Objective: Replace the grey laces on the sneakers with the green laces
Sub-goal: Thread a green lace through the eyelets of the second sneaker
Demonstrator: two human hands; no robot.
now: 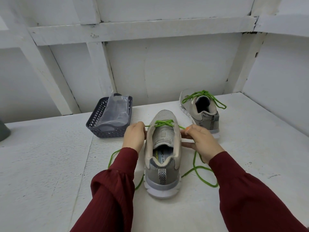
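Note:
A grey sneaker (163, 158) stands on the white table with its heel toward me. A green lace (163, 123) crosses its lower eyelets, and the loose ends trail on the table on both sides of the shoe. My left hand (135, 137) pinches the lace at the shoe's left side. My right hand (199, 140) pinches the other end at the shoe's right side. Behind and to the right lies a second grey sneaker (201, 111), laced with a green lace (203, 96) tied in loops.
A dark grey plastic basket (98, 126) with a clear plastic bag (115, 111) in it stands left of the near shoe. White walls with beams close off the table (41, 164) at the back and right. A grey object (4, 132) sits at the far left edge.

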